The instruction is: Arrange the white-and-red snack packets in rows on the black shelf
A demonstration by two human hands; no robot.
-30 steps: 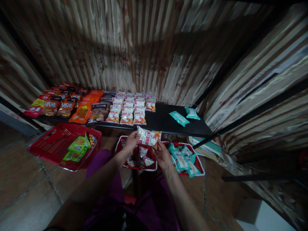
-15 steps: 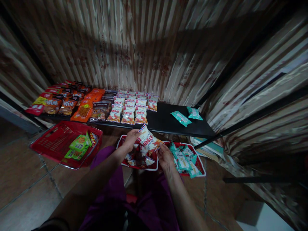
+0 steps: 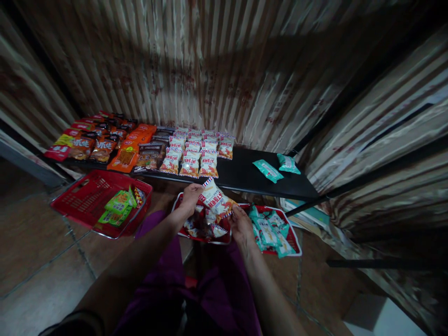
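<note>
Between my two hands is a white-and-orange snack bag (image 3: 217, 199) with striped ends, tilted over a basket. My left hand (image 3: 192, 198) pinches its upper left end; my right hand (image 3: 241, 225) grips its lower right corner. Below it, the middle red basket (image 3: 224, 241) with a white rim holds several similar bags (image 3: 215, 230). Just beyond my hands, matching white-and-orange bags (image 3: 191, 162) stand in rows on a black shelf (image 3: 238, 170). Two teal packets (image 3: 268, 171) lie apart toward the shelf's right end.
Left on the shelf are brown bags (image 3: 150, 156), orange bags (image 3: 126, 154) and red-and-yellow bags (image 3: 63, 145). A red basket (image 3: 79, 198) with green packets (image 3: 119, 205) stands at left. Another basket (image 3: 297, 242) at right holds teal packets (image 3: 268, 233). Black shelf posts (image 3: 336, 189) frame the right side.
The view has shifted slightly, so the shelf and left basket appear a little further right. Both hands still hold the same bag, now turned a little flatter.
</note>
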